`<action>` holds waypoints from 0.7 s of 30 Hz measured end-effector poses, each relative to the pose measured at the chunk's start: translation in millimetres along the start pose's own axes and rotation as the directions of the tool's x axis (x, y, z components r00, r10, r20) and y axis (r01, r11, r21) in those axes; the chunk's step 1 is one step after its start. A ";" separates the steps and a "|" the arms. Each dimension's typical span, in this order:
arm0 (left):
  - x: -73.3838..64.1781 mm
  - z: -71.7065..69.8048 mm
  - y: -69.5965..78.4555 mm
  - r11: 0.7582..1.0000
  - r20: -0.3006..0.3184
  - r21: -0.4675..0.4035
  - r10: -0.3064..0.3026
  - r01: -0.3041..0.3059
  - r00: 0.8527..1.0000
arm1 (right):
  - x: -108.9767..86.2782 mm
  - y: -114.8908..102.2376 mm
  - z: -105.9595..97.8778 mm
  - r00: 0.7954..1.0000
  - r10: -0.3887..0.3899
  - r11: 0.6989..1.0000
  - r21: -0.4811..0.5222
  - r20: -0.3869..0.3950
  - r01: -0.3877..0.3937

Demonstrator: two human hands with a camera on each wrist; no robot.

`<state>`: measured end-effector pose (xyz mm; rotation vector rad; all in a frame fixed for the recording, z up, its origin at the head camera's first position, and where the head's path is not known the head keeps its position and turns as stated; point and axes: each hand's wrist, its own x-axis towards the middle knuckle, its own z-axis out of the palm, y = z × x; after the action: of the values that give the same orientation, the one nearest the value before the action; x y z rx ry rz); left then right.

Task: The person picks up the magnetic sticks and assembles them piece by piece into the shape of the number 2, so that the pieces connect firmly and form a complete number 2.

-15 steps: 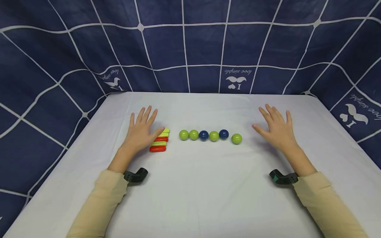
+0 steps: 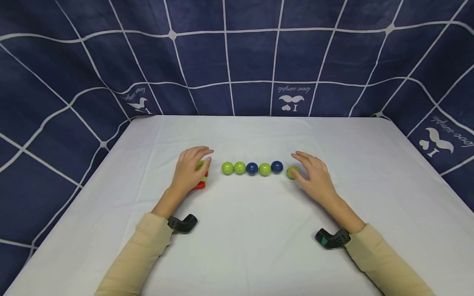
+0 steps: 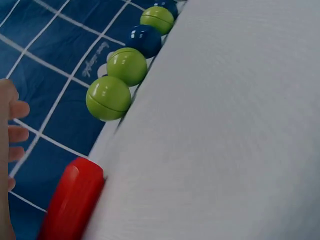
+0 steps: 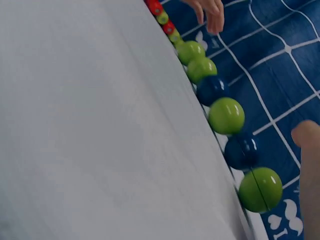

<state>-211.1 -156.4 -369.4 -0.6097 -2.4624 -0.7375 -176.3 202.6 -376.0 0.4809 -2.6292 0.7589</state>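
Note:
My left hand [image 2: 186, 170] hovers over a small stack of red and light green sticks [image 2: 200, 186], hiding most of them. Its fingers are bent a little and spread, with nothing gripped that I can see. In the left wrist view one red stick [image 3: 75, 200] lies below the fingers. Toward the right end of a row of glossy balls, my right hand [image 2: 316, 177] arches beside the last green ball [image 2: 291, 172], its thumb partly overlapping it. In the right wrist view that ball [image 4: 260, 190] stands apart from the thumb.
Between the hands runs the rest of the row: green balls [image 2: 240, 167] and blue balls [image 2: 252, 169] on a white tablecloth [image 2: 237, 230]. Behind and at the sides hangs a dark blue curtain [image 2: 252, 53] with white grid lines. A black camera mount [image 2: 183, 224] sits on each wrist.
Both hands have moved inward and lowered, their fingers bending from a wide spread. The right hand has come left to the last green ball; the left now covers more of the sticks.

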 end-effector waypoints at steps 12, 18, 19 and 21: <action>-9.3 6.0 -28.5 0.860 0.142 -0.263 -0.415 0.438 0.899 | -9.0 5.9 15.4 0.998 0.064 0.970 0.235 0.024 -0.068; -9.9 11.4 -30.3 0.858 0.260 -0.135 -0.453 0.496 0.853 | -9.2 7.9 15.8 0.992 0.094 0.953 0.280 0.090 -0.116; -9.4 11.6 -30.1 0.863 0.267 -0.114 -0.451 0.493 0.851 | -8.5 7.8 15.5 0.990 0.098 0.951 0.283 0.098 -0.122; -7.7 11.2 -28.9 0.868 0.272 -0.091 -0.449 0.487 0.851 | -7.3 8.2 15.2 0.988 0.100 0.953 0.276 0.114 -0.129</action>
<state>-224.2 -173.6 -392.9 -0.1412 -2.8413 -1.1114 -177.0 202.2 -394.7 0.4545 -2.6693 1.1875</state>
